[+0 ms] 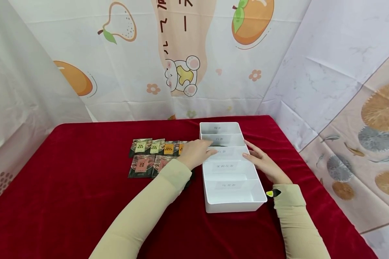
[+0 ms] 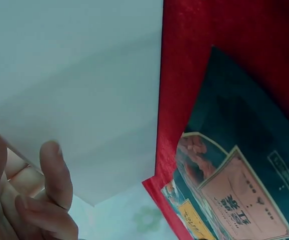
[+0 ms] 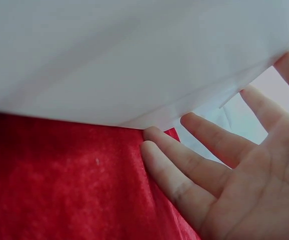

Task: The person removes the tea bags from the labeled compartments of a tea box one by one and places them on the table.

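Note:
A long white divided box (image 1: pixel 232 207) stands on the red cloth, with printed labels on its inner walls. My left hand (image 1: pixel 196 153) reaches over its left rim, fingers loosely bent in the left wrist view, with nothing visible between them. Just beyond the fingertips, a dark flat thing (image 1: pixel 219 145), perhaps a packet, shows its edge in the second compartment from the far end. My right hand (image 1: pixel 265 164) rests along the right side of the box, its fingers spread and nearly straight, fingertips (image 3: pixel 187 119) at the wall. Left of the box lie dark food packets (image 1: pixel 142 166) with coloured labels.
Packets lie in two rows, the far row with green (image 1: pixel 141 147) and orange labels, the near row with pink ones. My left hand and sleeve cover part of them. A small dark object (image 1: pixel 188 180) shows beside the left cuff. Printed curtains (image 1: pixel 129 79) hang behind the table.

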The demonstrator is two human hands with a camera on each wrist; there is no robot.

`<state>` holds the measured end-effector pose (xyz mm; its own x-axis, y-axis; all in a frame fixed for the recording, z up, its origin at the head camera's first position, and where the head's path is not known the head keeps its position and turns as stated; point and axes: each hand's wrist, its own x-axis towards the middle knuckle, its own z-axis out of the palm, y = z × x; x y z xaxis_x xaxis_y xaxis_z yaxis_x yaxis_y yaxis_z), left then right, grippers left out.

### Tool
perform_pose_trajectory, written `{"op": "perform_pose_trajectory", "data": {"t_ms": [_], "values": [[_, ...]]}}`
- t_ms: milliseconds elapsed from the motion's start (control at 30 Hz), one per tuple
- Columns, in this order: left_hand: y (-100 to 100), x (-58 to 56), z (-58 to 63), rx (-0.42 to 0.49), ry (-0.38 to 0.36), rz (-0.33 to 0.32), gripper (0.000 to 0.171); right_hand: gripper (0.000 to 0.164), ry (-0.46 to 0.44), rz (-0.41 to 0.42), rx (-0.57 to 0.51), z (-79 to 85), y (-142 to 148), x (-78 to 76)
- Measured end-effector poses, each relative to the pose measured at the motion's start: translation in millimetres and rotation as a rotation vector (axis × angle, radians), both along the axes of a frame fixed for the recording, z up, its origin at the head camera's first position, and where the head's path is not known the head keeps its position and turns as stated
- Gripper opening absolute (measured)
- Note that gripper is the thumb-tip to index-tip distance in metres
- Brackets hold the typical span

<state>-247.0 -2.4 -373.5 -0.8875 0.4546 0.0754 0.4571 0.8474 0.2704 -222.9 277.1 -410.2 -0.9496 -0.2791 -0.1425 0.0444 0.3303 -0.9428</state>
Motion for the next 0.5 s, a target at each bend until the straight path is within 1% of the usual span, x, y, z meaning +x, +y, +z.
{"op": "perform_pose_trajectory", "data": {"t_ms": [100, 200, 367, 500], "values": [[1.0, 0.0, -1.0, -0.019, 0.036, -0.003, 0.045, 0.071, -0.003, -0.006, -0.004, 0.5, -0.2, -0.8], [1.0, 1.4, -1.8, -0.013, 0.089, -0.005, 0.038, 0.072, -0.004, -0.011, -0.002, 1.0, -0.6, -1.2], [-0.2, 5.5, -2.4, 0.024, 0.162, 0.010, 0.027, 0.072, 0.000, -0.007, -0.001, 0.6, -0.4, -1.5], [-3.1, 7.5, -4.4, 0.077, 0.198, 0.014, 0.021, 0.072, -0.002, -0.004, -0.008, -0.2, -0.9, -0.8]]}}
